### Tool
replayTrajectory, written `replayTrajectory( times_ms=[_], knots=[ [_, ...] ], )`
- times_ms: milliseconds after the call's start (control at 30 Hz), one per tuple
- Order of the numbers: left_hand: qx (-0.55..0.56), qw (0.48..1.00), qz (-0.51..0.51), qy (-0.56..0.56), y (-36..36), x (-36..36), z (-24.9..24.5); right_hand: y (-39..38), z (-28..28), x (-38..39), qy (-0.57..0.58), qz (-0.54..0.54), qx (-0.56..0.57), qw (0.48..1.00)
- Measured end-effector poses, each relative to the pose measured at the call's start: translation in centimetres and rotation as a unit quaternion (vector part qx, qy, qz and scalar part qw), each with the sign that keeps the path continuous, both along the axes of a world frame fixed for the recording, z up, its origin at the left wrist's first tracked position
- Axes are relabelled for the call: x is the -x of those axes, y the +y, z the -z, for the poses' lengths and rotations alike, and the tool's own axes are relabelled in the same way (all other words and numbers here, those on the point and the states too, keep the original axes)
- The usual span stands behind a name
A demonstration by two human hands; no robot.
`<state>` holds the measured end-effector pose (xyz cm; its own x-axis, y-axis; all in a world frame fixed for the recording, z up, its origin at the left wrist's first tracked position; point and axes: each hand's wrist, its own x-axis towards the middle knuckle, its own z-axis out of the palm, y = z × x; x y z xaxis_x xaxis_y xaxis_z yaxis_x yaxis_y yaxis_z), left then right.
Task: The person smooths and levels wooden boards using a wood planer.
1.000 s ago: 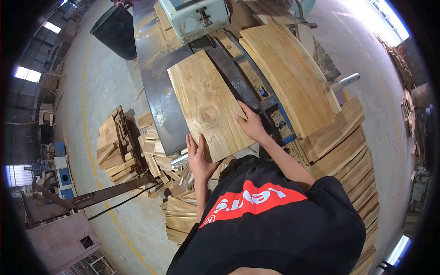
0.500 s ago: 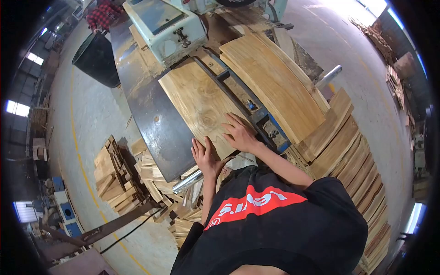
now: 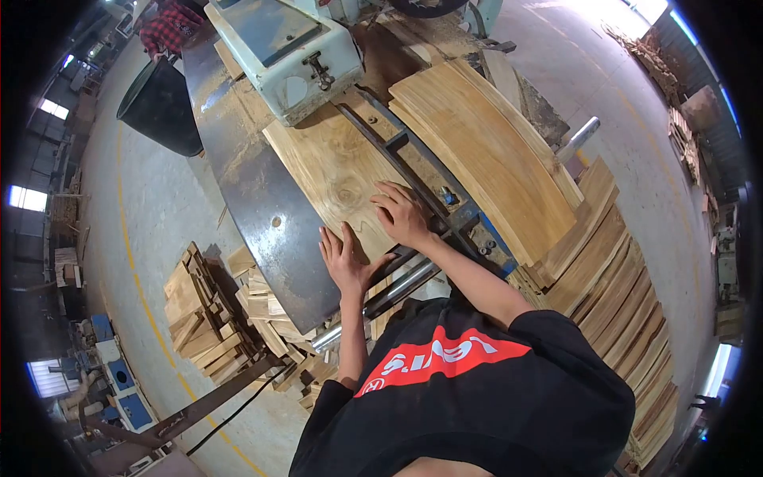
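Pale wooden board [image 3: 330,171] lies on the dark tabletop [image 3: 238,179] ahead of both hands, its long axis running forward and leftward to the machine housing [image 3: 290,67]. Fingers spread, unclenched, the left hand [image 3: 343,260] touches its near end; the right hand [image 3: 404,219], farther forward, rests loosely by the metal rail [image 3: 395,141].

Upper left of frame, I see a dark bin [image 3: 161,111], a person in red-checked shirt [image 3: 167,30] beside it; far left, yellow floor line [image 3: 136,278], bright windows [image 3: 29,198].
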<state>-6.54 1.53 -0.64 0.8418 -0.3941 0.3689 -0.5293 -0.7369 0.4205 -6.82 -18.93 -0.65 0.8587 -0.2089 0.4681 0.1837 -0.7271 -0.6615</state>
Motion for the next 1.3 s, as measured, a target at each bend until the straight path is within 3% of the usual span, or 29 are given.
replayTrajectory(
  times_ms=[467,867,1300],
  knots=[
    [0.007,1.000,-0.004,-0.030,-0.4,-8.2,-0.8,-0.1,0.8,-9.2,-0.016,0.017,0.051,0.998],
    [0.020,0.999,-0.020,-0.025,0.6,-5.8,0.6,-0.4,1.1,-8.4,0.007,-0.011,0.050,0.999],
    [-0.002,1.000,-0.004,0.005,0.7,-5.3,-0.2,-0.7,1.3,-7.8,-0.043,-0.022,0.039,0.998]
  ],
)
